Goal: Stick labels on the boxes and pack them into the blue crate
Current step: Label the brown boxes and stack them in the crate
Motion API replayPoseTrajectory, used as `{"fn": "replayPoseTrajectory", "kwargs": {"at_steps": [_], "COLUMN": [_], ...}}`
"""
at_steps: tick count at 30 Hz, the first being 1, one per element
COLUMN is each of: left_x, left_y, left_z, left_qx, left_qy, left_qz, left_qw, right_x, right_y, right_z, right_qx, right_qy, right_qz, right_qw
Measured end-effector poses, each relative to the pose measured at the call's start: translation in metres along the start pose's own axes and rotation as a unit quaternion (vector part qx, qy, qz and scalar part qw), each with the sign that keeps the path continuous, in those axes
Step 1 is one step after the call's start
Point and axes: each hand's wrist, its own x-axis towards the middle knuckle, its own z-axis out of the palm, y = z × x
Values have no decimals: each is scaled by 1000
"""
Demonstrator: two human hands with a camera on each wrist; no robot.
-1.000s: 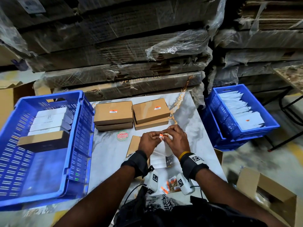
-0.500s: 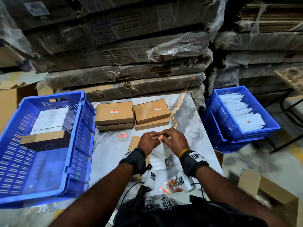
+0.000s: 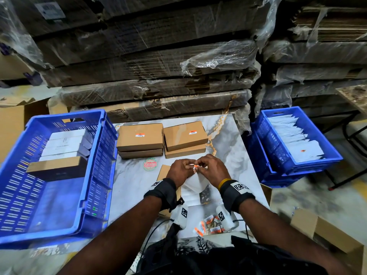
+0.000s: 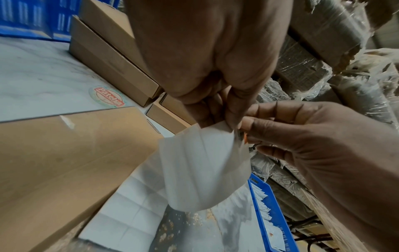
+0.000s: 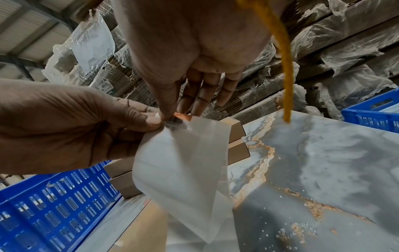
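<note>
My left hand (image 3: 188, 166) pinches the top corner of a white label backing sheet (image 3: 193, 186), which hangs curled below the fingers (image 4: 234, 119). My right hand (image 3: 199, 168) pinches a small orange label (image 5: 182, 117) at that same corner of the sheet (image 5: 183, 162). Both hands hover above a flat brown box (image 3: 163, 171) near the table's middle (image 4: 64, 162). Two stacks of brown boxes (image 3: 140, 136) (image 3: 185, 134), each with an orange label on top, stand behind the hands. The blue crate (image 3: 103, 147) on the left holds several white boxes and one brown box (image 3: 55, 167).
A second blue crate (image 3: 309, 124) with white sheets sits lower at the right. Loose orange labels (image 3: 208, 225) lie at the marble table's near edge (image 3: 228, 135). A round sticker (image 3: 150, 164) is on the tabletop. Wrapped cardboard stacks (image 3: 158, 76) rise behind; an open carton (image 3: 325, 231) stands at lower right.
Both hands stay pinched together at the sheet's top corner, almost where they were. The boxes and crates have not moved; only the view has shifted slightly.
</note>
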Motion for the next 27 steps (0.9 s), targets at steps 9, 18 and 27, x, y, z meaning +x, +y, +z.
{"fn": "replayPoseTrajectory", "kwargs": {"at_steps": [9, 18, 27], "left_x": [0, -5, -3], "left_y": [4, 15, 14], "left_z": [-4, -6, -2], "left_qx": [26, -53, -86], "left_qy": [-19, -45, -16], "left_qz": [-10, -26, -80], "left_qw": [999, 997, 993], "right_x": [2, -2, -3], "right_y": [-1, 0, 4], "right_z": [-1, 5, 6], "right_qx": [6, -13, -31], "right_qy": [-21, 25, 50], "right_qz": [5, -11, -17], "right_qw": [1000, 1000, 998]}}
